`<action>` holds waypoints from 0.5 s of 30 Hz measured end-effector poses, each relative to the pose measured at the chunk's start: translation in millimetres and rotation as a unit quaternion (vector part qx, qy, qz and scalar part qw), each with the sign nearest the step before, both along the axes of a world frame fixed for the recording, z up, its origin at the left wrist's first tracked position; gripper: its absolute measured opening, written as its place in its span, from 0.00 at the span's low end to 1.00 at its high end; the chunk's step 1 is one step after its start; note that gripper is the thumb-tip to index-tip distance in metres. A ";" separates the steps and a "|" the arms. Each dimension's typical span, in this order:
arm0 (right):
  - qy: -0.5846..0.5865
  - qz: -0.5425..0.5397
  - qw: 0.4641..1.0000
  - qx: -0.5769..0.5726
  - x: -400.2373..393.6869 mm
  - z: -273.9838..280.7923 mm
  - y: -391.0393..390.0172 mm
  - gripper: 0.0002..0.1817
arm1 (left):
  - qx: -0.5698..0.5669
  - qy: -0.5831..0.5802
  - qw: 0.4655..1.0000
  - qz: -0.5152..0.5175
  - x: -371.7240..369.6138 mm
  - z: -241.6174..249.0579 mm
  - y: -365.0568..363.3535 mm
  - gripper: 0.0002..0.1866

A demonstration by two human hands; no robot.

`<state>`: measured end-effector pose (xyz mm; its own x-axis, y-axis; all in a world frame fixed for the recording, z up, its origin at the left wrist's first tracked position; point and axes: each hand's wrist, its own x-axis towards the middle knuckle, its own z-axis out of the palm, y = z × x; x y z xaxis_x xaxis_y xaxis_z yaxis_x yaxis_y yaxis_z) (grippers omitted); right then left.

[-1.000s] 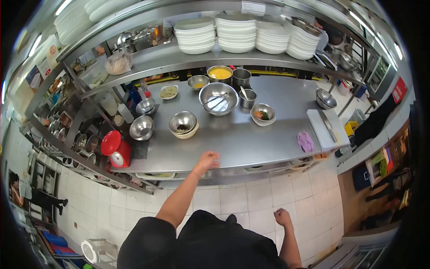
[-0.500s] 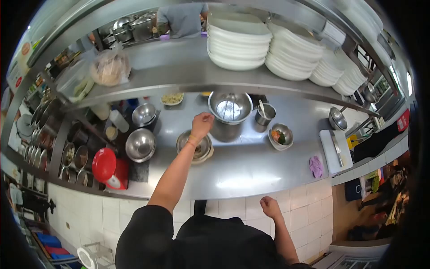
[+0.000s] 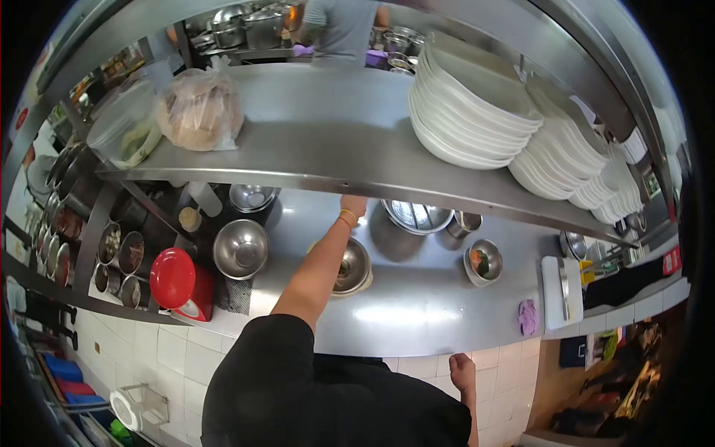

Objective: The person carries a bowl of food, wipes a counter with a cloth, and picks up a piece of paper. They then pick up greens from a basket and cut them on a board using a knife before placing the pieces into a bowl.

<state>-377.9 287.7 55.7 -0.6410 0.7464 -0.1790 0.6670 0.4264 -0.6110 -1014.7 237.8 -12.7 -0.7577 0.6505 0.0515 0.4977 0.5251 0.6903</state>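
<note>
My left hand [image 3: 353,204] reaches forward under the shelf edge, which hides its fingers. Below that forearm sits a steel bowl [image 3: 357,270] with a little food inside, set on a pale dish and partly covered by my arm. Just right of the hand is a large steel bowl [image 3: 418,219], its far side cut off by the shelf. My right hand [image 3: 462,370] hangs by the counter's front edge, fingers curled, nothing visible in it. Farther in lies a small bowl [image 3: 484,261] holding orange and green food.
A steel shelf [image 3: 313,153] with stacked white bowls [image 3: 462,112] and a bagged item [image 3: 199,110] crosses above the counter [image 3: 417,298]. At left stand a red scale [image 3: 173,279] and a steel bowl [image 3: 241,249]. A purple cloth [image 3: 528,317] and a knife [image 3: 564,290] on a white board [image 3: 553,294] are right.
My left hand has moved farther forward, from above the counter to beneath the shelf. The view has shifted forward and tilted. My right hand stays low near the front edge.
</note>
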 end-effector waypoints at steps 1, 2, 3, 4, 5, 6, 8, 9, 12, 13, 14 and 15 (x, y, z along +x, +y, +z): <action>0.006 0.007 1.000 0.000 -10.0 1.9 4.9 0.10 | 0.121 -0.102 0.984 0.082 -44.1 -76.4 11.2 0.30; 0.013 0.026 0.999 0.024 -14.5 3.3 7.4 0.10 | 0.245 -0.172 0.941 0.158 -81.6 -138.1 19.2 0.30; 0.019 0.042 0.998 0.046 -18.6 5.7 5.5 0.10 | 0.242 -0.168 0.942 0.158 -93.6 -140.7 -1.9 0.30; 0.023 0.043 0.998 0.046 -24.1 11.2 3.6 0.10 | 0.080 0.028 0.985 0.150 -101.8 -144.5 -22.8 0.30; 0.014 0.032 0.999 0.022 -28.7 18.7 -0.5 0.10 | -0.086 0.221 0.963 0.132 -107.2 -145.1 -29.9 0.29; 0.007 0.023 1.000 0.002 -36.6 25.1 -1.4 0.11 | -0.095 0.196 0.965 0.142 -105.6 -129.2 -41.4 0.29; -0.002 0.015 1.000 0.000 -41.2 25.7 -8.4 0.12 | -0.058 0.102 0.979 0.167 -102.7 -102.2 -56.0 0.29; 0.000 0.023 1.000 0.003 -41.8 25.5 -13.3 0.12 | -0.048 0.081 0.980 0.173 -102.6 -102.7 -61.3 0.28; -0.048 0.023 0.998 -0.013 -34.1 35.4 -29.0 0.11 | -0.014 0.034 0.982 0.184 -99.7 -95.8 -68.1 0.28; -0.075 0.013 0.997 -0.032 -34.0 37.3 -33.5 0.11 | -0.008 0.026 0.982 0.186 -100.5 -90.8 -69.1 0.28; -0.080 0.011 0.996 -0.033 -31.5 37.7 -37.7 0.11 | 0.000 0.020 0.983 0.185 -99.0 -83.4 -70.1 0.28; -0.087 0.021 0.995 -0.031 -26.3 38.1 -41.1 0.11 | 0.007 0.013 0.983 0.184 -100.1 -81.4 -71.2 0.27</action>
<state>-404.2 246.6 93.8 -0.6261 0.7042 -0.3349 0.7480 0.4212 -0.5129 -1114.8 166.7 -94.1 -0.9399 0.3316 0.0810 0.2934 0.6636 0.6882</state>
